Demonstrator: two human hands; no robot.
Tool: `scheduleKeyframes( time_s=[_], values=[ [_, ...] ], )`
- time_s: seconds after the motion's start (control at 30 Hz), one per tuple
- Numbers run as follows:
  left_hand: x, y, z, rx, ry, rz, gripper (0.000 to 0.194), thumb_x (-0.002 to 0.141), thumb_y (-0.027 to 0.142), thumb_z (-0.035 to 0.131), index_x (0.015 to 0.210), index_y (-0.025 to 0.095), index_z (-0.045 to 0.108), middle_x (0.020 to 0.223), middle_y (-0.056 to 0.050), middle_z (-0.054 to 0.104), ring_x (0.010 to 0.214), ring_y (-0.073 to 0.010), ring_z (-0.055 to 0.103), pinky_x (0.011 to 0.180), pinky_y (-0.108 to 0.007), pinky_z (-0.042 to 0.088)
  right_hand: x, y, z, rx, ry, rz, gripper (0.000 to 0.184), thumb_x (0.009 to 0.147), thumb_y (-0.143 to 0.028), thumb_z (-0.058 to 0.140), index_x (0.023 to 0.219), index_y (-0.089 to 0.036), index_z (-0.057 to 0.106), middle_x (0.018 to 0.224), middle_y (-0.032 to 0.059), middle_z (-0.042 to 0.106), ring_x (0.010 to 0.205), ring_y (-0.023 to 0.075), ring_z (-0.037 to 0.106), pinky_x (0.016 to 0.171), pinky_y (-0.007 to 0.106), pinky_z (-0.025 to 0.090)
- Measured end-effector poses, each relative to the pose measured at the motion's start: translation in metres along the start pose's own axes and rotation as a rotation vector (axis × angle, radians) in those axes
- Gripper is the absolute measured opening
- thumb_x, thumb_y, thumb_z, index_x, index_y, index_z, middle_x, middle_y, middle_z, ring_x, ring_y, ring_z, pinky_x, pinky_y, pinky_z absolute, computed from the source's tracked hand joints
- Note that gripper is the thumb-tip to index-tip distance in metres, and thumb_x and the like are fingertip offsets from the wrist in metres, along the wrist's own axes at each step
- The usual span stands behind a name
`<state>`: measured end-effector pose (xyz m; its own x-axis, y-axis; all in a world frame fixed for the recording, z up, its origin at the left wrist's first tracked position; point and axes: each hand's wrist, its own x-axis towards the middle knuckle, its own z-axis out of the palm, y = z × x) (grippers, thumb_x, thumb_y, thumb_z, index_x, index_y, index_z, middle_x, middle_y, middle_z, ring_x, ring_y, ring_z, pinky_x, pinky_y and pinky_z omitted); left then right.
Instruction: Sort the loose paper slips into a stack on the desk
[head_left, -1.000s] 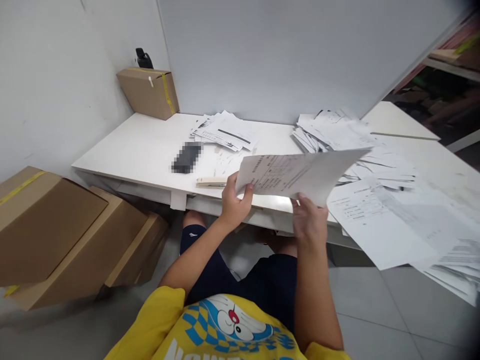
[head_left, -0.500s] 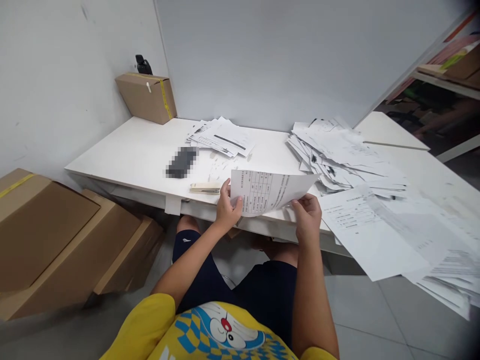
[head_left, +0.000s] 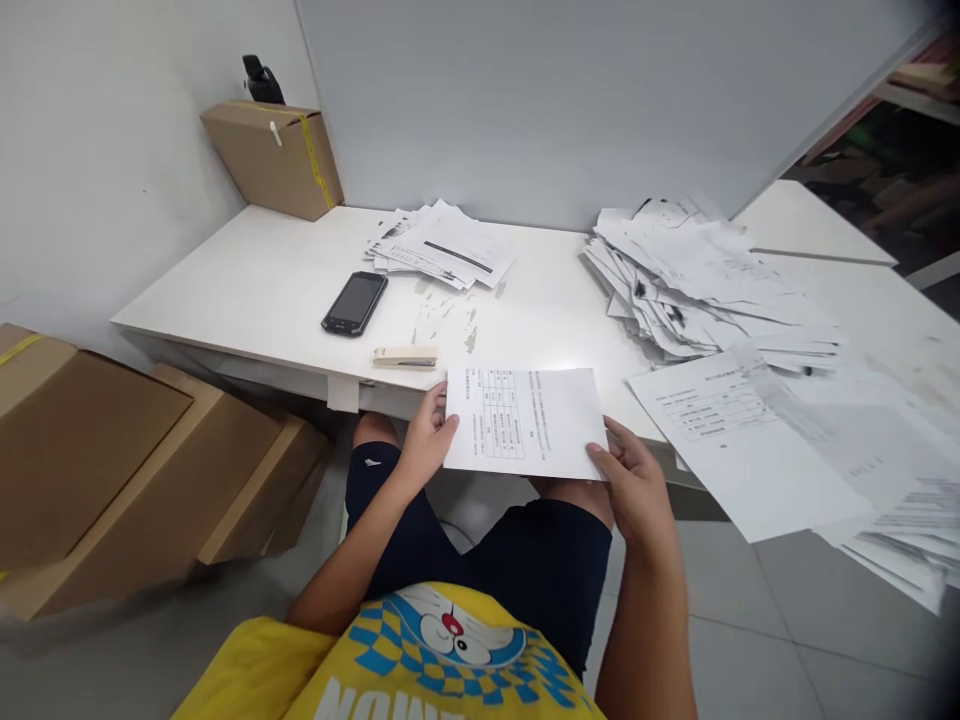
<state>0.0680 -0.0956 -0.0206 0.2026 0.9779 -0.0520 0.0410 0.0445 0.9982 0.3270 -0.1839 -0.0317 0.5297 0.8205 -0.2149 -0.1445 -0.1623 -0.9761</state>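
Observation:
Between my two hands is a printed sheet of paper [head_left: 555, 425], spread nearly flat above the table's front edge and my lap. My left hand [head_left: 429, 435] pinches its left edge, thumb on top. At the lower right corner, my right hand [head_left: 634, 475] grips it with the thumb on the printed face and the fingers underneath. The print runs sideways and includes a small table. Just beyond my left hand a cream stapler [head_left: 405, 357] lies near the table edge.
A black phone [head_left: 355, 303] and a stack of papers [head_left: 442, 245] lie on the white table [head_left: 217, 270]. A messy paper pile [head_left: 690, 280] and loose sheets [head_left: 742, 440] overhang at right. A cardboard box [head_left: 274, 155] stands at back left; larger boxes [head_left: 135, 470] sit beside the table.
The sheet was curved and tilted up; now it lies flatter and lower, closer to me. Both hands have come down with it and spread slightly apart. The camera view has shifted a little.

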Motion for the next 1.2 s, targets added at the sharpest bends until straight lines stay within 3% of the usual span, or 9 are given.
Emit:
scheduleKeyframes(
  time_s=[0.17,0.43,0.57,0.63,0.7,0.77,0.87,1.03,1.2],
  values=[
    [0.003,-0.006,-0.020,0.004,0.041,-0.011,0.058,0.084,0.036,0.063,0.139,0.021,0.051,0.114,-0.009,0.063,0.074,-0.0123,0.060,0.064,-0.025,0.048,-0.005,0.007,0.018,0.053,-0.041,-0.005,0.071,0.068,-0.048,0.083,0.131,-0.023,0.062,0.087,0.0052,0.073,0.064,0.0188,0.057,0.057,0.036,0.048],
    [0.012,-0.010,-0.034,0.028,0.200,0.018,0.057,0.081,0.042,0.065,0.132,0.019,0.055,0.107,-0.008,0.065,0.074,-0.0129,0.061,0.066,-0.025,0.047,-0.001,0.014,0.038,0.015,-0.068,-0.034,0.076,0.076,-0.049,0.076,0.144,-0.024,0.054,0.087,0.0036,0.070,0.066,0.0193,0.057,0.064,0.040,0.053],
    [0.010,-0.003,-0.050,0.390,0.420,0.167,0.046,0.091,0.040,0.053,0.132,0.020,0.056,0.100,-0.007,0.065,0.071,-0.0149,0.059,0.069,-0.030,0.049,0.002,0.016,0.042,-0.062,-0.044,-0.046,0.078,0.078,-0.050,0.073,0.148,-0.022,0.050,0.093,0.0048,0.069,0.066,0.0181,0.058,0.066,0.041,0.056],
    [0.011,0.000,-0.058,0.631,0.537,0.310,0.047,0.093,0.036,0.048,0.136,0.017,0.052,0.103,-0.011,0.064,0.084,-0.0204,0.062,0.078,-0.036,0.051,0.002,0.016,0.044,-0.073,-0.049,-0.052,0.079,0.079,-0.051,0.072,0.149,-0.022,0.049,0.098,0.0063,0.070,0.072,0.0195,0.061,0.067,0.040,0.056],
    [0.016,0.000,-0.066,0.832,0.576,0.452,0.050,0.093,0.033,0.047,0.139,0.012,0.049,0.113,-0.018,0.063,0.105,-0.0281,0.061,0.092,-0.044,0.050,0.003,0.015,0.046,-0.069,-0.059,-0.056,0.081,0.078,-0.052,0.073,0.149,-0.022,0.049,0.101,0.0072,0.071,0.079,0.0219,0.064,0.068,0.040,0.057],
    [0.025,-0.003,-0.073,0.993,0.520,0.570,0.055,0.091,0.031,0.048,0.142,0.010,0.046,0.130,-0.023,0.058,0.127,-0.0339,0.052,0.107,-0.050,0.042,0.003,0.014,0.048,-0.063,-0.064,-0.055,0.083,0.076,-0.053,0.074,0.149,-0.021,0.049,0.101,0.0072,0.071,0.081,0.0232,0.064,0.066,0.039,0.057],
    [0.038,-0.009,-0.082,1.185,0.309,0.659,0.065,0.087,0.021,0.048,0.150,0.013,0.036,0.152,-0.019,0.045,0.147,-0.0343,0.033,0.120,-0.054,0.028,0.002,0.012,0.051,-0.056,-0.071,-0.044,0.082,0.076,-0.052,0.074,0.148,-0.021,0.050,0.100,0.0064,0.072,0.077,0.0221,0.063,0.063,0.038,0.057],
    [0.049,-0.009,-0.089,1.252,0.069,0.683,0.073,0.082,0.008,0.040,0.154,0.010,0.028,0.162,-0.015,0.033,0.154,-0.0299,0.021,0.125,-0.056,0.017,0.002,0.009,0.052,-0.057,-0.070,-0.042,0.075,0.078,-0.049,0.073,0.145,-0.023,0.053,0.099,0.0057,0.072,0.074,0.0208,0.062,0.063,0.038,0.056],
    [0.061,-0.002,-0.081,1.163,-0.039,0.728,0.057,0.095,0.018,0.038,0.151,0.012,0.036,0.158,-0.015,0.040,0.153,-0.0285,0.024,0.126,-0.053,0.015,0.004,0.008,0.051,-0.062,-0.074,-0.034,0.074,0.077,-0.046,0.072,0.145,-0.022,0.054,0.095,0.0062,0.072,0.069,0.0197,0.061,0.061,0.040,0.057]
  ],
)
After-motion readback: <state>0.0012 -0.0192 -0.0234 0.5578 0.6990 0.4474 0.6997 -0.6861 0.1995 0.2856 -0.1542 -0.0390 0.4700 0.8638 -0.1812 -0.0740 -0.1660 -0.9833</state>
